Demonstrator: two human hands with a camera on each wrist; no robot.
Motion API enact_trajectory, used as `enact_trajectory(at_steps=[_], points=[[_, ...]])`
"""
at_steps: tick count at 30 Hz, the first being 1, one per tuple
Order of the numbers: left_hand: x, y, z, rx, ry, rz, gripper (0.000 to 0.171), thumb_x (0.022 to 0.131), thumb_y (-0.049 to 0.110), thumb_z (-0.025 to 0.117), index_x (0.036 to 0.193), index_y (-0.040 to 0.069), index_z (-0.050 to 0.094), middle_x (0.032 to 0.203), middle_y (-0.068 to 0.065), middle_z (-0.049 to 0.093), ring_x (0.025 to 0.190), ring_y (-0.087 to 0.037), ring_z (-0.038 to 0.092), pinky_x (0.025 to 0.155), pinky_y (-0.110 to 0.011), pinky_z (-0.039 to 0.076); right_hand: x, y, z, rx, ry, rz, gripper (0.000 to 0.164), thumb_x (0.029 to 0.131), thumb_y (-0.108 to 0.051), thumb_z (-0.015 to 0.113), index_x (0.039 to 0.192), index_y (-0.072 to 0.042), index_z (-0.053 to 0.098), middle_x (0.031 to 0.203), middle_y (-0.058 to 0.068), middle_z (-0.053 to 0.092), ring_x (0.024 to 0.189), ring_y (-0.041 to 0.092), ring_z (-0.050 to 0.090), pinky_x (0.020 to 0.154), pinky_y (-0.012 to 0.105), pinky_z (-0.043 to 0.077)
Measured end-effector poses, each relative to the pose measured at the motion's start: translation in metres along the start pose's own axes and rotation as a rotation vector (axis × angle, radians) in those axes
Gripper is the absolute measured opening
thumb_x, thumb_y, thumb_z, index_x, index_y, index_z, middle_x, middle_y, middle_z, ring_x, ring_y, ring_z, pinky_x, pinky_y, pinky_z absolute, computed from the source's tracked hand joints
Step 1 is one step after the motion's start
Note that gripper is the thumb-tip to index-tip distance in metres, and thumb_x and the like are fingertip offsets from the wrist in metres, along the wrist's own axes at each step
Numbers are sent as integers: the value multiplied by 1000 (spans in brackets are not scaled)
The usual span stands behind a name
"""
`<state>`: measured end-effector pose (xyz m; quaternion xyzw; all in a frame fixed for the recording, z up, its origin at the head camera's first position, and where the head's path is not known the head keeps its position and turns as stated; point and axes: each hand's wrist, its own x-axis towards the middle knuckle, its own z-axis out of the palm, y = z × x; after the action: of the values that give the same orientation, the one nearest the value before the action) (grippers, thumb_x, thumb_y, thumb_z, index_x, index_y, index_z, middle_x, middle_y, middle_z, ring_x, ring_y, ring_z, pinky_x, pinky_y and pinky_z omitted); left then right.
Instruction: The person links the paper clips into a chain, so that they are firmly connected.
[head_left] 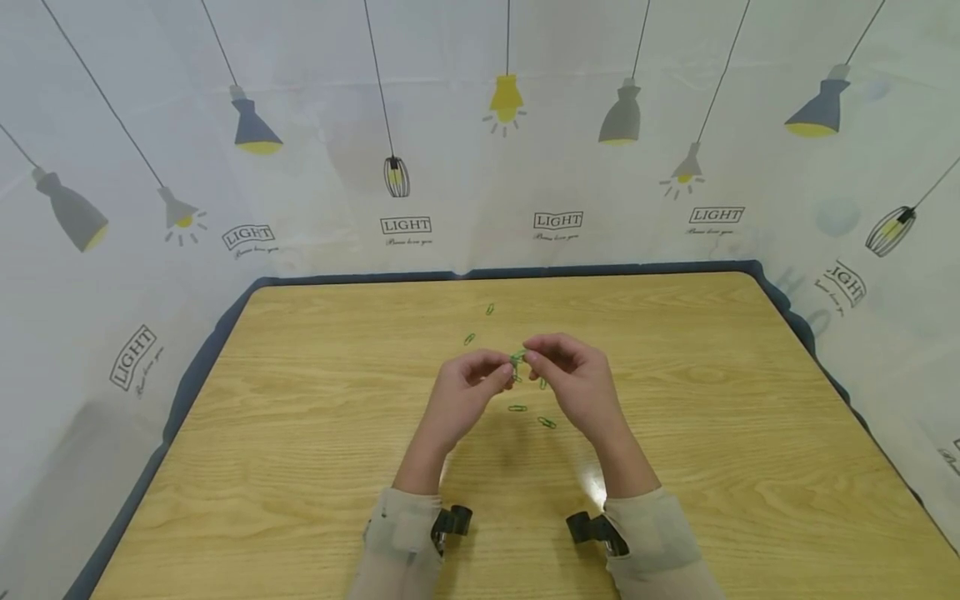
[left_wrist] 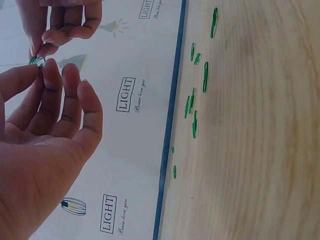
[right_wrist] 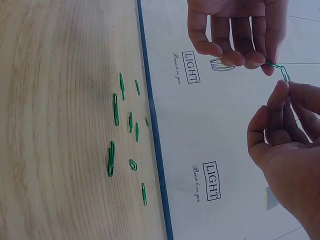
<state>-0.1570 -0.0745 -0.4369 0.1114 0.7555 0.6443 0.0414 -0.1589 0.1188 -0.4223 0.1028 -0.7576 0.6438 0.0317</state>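
Observation:
Above the table, my left hand (head_left: 467, 398) and right hand (head_left: 579, 385) meet fingertip to fingertip. Green paper clips (right_wrist: 285, 73) span the small gap between them in the right wrist view. The left thumb and index finger pinch one end, while the right thumb and index finger pinch the other. How the clips join is too small to tell. On the wood below lie several loose green paper clips, among them one (head_left: 517, 408) nearest the wrists and another (head_left: 547, 422) to its right. Fingers partly cover some clips in the head view.
A wooden table (head_left: 300, 467) with a dark blue edge (head_left: 360, 280) spreads under the hands. Behind it hangs a white sheet (head_left: 450, 108) printed with lamps. Two more paper clips lie farther back, one (head_left: 490, 308) near the far edge and one (head_left: 469, 339) closer.

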Motion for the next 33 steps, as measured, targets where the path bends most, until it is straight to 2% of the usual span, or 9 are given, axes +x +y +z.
enact_trajectory(at_steps=[3, 8, 11, 17, 20, 22, 27, 30, 33], points=[[1, 0, -1, 5, 17, 14, 27, 109, 26, 63, 123, 5, 74, 118, -18, 75, 105, -25, 72, 98, -53, 61, 1, -1, 1, -5, -7, -3, 21, 104, -15, 70, 119, 0, 74, 109, 19, 72, 88, 28, 70, 79, 25, 60], [6, 2, 1, 57, 53, 45, 32, 108, 37, 64, 127, 13, 73, 124, -6, 75, 116, -23, 71, 99, -46, 61, 1, -1, 2, -3, -17, 7, 20, 105, -15, 69, 119, -2, 74, 112, 19, 72, 88, 25, 70, 80, 26, 61], [7, 3, 3, 103, 60, 80, 26, 106, 34, 68, 123, 16, 76, 121, -3, 76, 117, -20, 71, 99, -44, 61, 1, -2, 2, 3, -23, 13, 19, 105, -15, 70, 118, -3, 75, 111, 18, 73, 87, 22, 70, 81, 26, 60], [6, 2, 4, 121, 105, 128, 19, 107, 25, 67, 114, 12, 79, 113, -6, 79, 108, -21, 73, 97, -48, 61, 3, -1, 0, -43, -56, 2, 17, 104, -16, 70, 114, -3, 75, 108, 19, 73, 86, 19, 70, 80, 26, 59], [6, 1, 3, 133, 112, 142, 19, 107, 24, 67, 113, 11, 79, 113, -9, 79, 107, -22, 72, 99, -50, 60, 7, 1, -7, -124, -107, 11, 17, 105, -17, 69, 115, -4, 75, 108, 19, 73, 89, 23, 70, 80, 28, 59], [6, 0, 3, 140, 118, 146, 20, 107, 23, 67, 114, 9, 79, 113, -12, 79, 106, -24, 73, 99, -51, 60, 10, 3, -14, -229, -157, 36, 17, 106, -18, 69, 116, -6, 75, 108, 16, 75, 91, 23, 70, 81, 31, 59], [4, -1, 1, 158, 156, 136, 22, 106, 24, 69, 115, 6, 80, 109, -13, 81, 101, -25, 76, 96, -49, 61, 14, 16, -30, -501, -353, 192, 23, 104, -21, 70, 123, -8, 75, 109, 8, 76, 93, 18, 69, 81, 36, 59], [4, -2, 1, 167, 174, 141, 23, 106, 24, 69, 113, 6, 80, 104, -11, 82, 98, -25, 77, 94, -48, 62, 14, 30, -35, -543, -443, 278, 27, 102, -20, 73, 125, -6, 75, 106, 7, 77, 90, 16, 69, 79, 35, 58], [5, -2, 1, 172, 190, 150, 22, 106, 25, 69, 111, 8, 81, 101, -8, 82, 96, -24, 78, 92, -45, 62, 14, 41, -37, -533, -462, 311, 22, 100, -17, 76, 118, -7, 77, 100, 6, 77, 85, 16, 67, 77, 32, 56]])
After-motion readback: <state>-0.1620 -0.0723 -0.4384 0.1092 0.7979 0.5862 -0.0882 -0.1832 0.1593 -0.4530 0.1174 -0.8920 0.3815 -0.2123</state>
